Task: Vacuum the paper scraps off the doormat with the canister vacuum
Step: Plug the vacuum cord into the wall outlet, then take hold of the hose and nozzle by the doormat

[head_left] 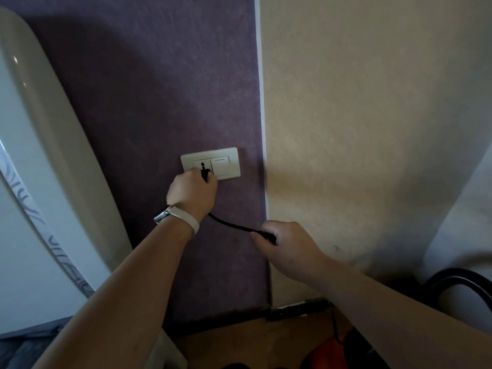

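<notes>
My left hand (193,194) grips a black plug (205,173) held against the socket of a cream wall plate (231,161) on the purple wall. From under that hand a black power cord (229,224) runs down and right into my right hand (286,242), which is closed around it. An orange part of the vacuum (328,351) shows at the bottom edge, and its black hose (463,279) curves at the lower right. The doormat and paper scraps are out of view.
A white rounded appliance (34,161) with a grey pattern fills the left side. The purple wall meets a beige wall (372,129) at a white corner strip. A dark baseboard (295,310) and brown floor lie below. A watch is on my left wrist.
</notes>
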The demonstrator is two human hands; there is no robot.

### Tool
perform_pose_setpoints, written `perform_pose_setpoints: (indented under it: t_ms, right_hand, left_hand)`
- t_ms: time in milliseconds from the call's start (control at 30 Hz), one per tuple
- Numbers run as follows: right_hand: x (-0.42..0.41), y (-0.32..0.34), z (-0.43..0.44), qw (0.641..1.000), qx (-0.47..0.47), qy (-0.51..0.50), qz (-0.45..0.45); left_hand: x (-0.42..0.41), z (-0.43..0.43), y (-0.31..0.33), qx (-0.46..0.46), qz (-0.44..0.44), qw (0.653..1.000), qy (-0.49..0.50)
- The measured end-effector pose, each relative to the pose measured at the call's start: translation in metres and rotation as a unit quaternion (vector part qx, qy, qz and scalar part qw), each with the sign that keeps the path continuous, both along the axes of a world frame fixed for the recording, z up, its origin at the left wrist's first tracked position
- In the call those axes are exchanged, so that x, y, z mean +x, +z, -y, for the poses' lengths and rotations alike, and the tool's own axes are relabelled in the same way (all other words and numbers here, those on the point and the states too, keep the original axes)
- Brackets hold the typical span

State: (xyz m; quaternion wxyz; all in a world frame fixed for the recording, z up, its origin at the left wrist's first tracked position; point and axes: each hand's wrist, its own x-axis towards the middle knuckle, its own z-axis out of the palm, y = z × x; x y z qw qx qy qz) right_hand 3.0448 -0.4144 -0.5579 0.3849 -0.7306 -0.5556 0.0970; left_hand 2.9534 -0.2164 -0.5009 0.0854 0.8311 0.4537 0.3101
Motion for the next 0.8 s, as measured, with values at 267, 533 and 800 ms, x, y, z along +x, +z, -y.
perform_pose_setpoints:
  t_ms: [267, 533, 800]
  right_hand:
    - [0.005, -0.003, 0.004, 1.000, -0.004, -0.026, 0.006]
    - [0.008, -0.008, 0.023, 0.997, -0.063, -0.011, -0.040]
    - [0.013, -0.031, 0.064, 0.990, -0.141, -0.024, -0.001]
  left_hand:
    - [-0.002, 0.009, -0.006, -0.041, 0.039, 0.998, 0.002]
    - [-0.046, 0.083, -0.056, 0.020, 0.173, 0.980, -0.094]
    - [-0.043, 0.126, -0.126, -0.094, 0.085, 0.930, -0.345]
